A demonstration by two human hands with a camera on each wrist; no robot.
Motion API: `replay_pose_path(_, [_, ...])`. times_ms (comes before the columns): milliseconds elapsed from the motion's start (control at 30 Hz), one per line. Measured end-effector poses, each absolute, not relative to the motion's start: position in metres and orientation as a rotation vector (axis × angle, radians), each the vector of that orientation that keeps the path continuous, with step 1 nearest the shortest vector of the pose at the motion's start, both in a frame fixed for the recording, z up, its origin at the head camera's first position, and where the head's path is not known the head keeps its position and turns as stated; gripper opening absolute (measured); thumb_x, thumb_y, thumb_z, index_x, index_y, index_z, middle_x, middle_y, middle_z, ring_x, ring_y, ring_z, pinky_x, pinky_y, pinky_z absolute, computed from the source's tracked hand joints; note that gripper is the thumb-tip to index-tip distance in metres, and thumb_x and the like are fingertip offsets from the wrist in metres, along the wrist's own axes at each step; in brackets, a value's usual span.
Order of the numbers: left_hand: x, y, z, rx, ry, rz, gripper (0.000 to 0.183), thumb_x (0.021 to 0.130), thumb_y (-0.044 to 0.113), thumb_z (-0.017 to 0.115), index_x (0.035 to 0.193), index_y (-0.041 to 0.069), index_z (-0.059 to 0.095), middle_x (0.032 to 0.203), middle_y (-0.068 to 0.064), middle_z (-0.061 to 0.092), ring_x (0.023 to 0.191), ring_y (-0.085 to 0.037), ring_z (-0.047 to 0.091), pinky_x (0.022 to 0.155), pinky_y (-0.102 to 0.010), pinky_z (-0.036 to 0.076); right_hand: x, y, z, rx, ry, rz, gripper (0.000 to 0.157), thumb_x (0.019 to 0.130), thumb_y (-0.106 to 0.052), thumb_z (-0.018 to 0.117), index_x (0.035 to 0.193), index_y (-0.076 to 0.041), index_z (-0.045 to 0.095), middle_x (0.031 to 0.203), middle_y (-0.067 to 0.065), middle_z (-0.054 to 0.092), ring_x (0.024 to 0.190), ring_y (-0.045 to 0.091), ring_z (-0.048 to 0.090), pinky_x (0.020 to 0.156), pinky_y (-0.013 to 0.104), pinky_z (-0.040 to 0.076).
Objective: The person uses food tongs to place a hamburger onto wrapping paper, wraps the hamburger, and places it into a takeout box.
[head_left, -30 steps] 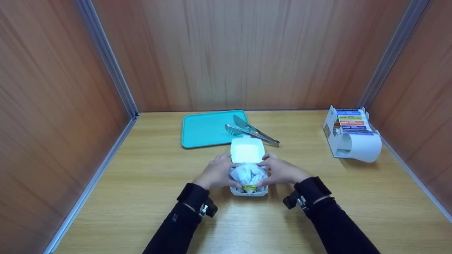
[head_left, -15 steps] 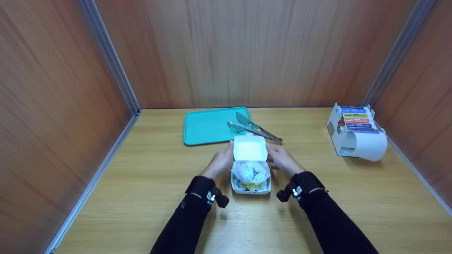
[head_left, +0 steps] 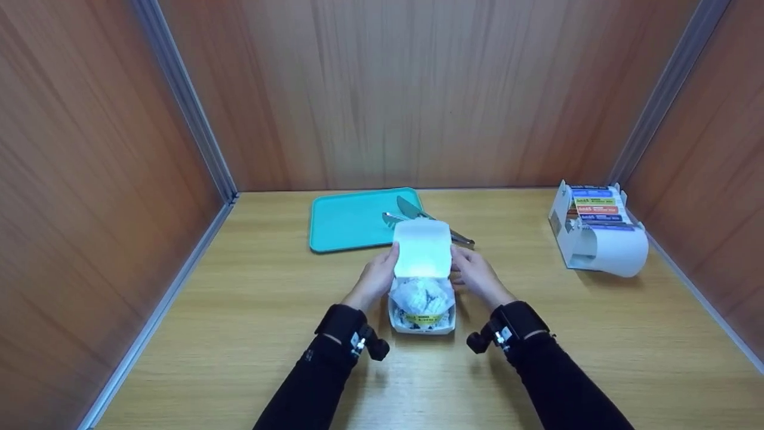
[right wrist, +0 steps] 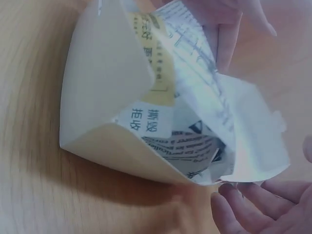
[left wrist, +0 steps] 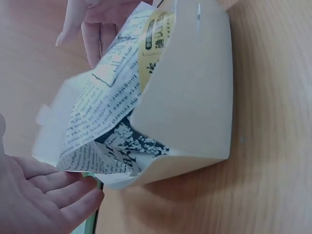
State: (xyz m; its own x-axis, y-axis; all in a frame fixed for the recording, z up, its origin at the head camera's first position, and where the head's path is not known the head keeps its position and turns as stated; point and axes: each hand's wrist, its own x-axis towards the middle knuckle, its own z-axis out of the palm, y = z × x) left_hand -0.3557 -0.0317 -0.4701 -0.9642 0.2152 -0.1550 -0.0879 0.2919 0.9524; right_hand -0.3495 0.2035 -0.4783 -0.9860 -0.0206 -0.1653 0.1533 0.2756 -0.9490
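A white takeaway burger box (left wrist: 190, 97) stands on the table with its lid (head_left: 422, 248) tipped up at the back. Inside lies a paper-wrapped bundle (head_left: 421, 294), printed with text and sealed by a yellow sticker (right wrist: 158, 58). My left hand (head_left: 377, 276) is at the lid's left side, thumb along the edge and fingers mostly straight in the left wrist view. At the lid's right side is my right hand (head_left: 476, 276), its slightly bent fingertips touching near the hinge in the right wrist view. Neither hand visibly grips the lid.
Behind the box, a turquoise tray (head_left: 346, 221) lies on the table, with metal tongs (head_left: 409, 208) partly over it and partly hidden by the lid. A white holder (head_left: 609, 248) with colourful label rolls stands at the right. Wood panels enclose the back and sides.
Both hands have left the wrapped bundle and moved back to either side of the lid. The lid now stands somewhat higher, covering more of the tongs.
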Motion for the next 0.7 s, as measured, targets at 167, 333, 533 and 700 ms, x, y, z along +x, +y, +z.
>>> replay_pose_path(167, [-0.350, -0.039, -0.467, 0.158, 2.289, 1.786, 0.070, 0.114, 0.058, 0.032, 0.153, 0.005, 0.053, 0.137, -0.015, 0.067, 0.134, -0.030, 0.059, 0.117, -0.047, 0.045, -0.336, 0.206, -0.471, 0.055, 2.408, -1.868, 0.061, 0.117, -0.043, 0.037, 0.161, 0.000, 0.041, 0.154, 0.025, 0.053, 0.140, 0.042, 0.054, 0.111, 0.054, 0.050])
replay_pose_path(333, [-0.339, -0.044, -0.469, 0.152, 2.234, 1.837, 0.074, 0.113, 0.060, 0.032, 0.165, 0.008, 0.038, 0.166, -0.014, 0.044, 0.154, -0.035, 0.040, 0.126, -0.052, 0.034, -0.320, 0.208, -0.470, 0.018, 2.503, -1.873, 0.060, 0.117, -0.043, 0.036, 0.156, 0.001, 0.048, 0.152, 0.026, 0.055, 0.141, 0.044, 0.053, 0.108, 0.055, 0.052])
replay_pose_path(533, [-0.318, -0.055, -0.477, 0.281, 2.281, 1.812, 0.074, 0.114, 0.059, 0.029, 0.159, 0.004, 0.046, 0.164, -0.018, 0.046, 0.151, -0.040, 0.044, 0.125, -0.056, 0.033, -0.295, 0.207, -0.477, -0.056, 2.533, -1.903, 0.066, 0.117, -0.048, 0.030, 0.151, 0.003, 0.054, 0.149, 0.026, 0.058, 0.135, 0.044, 0.058, 0.103, 0.056, 0.054])
replay_pose_path(700, [-0.307, -0.061, -0.483, 0.268, 2.315, 1.728, 0.076, 0.111, 0.062, 0.039, 0.158, 0.003, 0.048, 0.164, -0.017, 0.046, 0.156, -0.036, 0.037, 0.128, -0.055, 0.026, -0.278, 0.206, -0.485, -0.033, 2.512, -1.817, 0.067, 0.115, -0.051, 0.036, 0.154, 0.001, 0.051, 0.157, 0.024, 0.052, 0.144, 0.043, 0.051, 0.112, 0.058, 0.048])
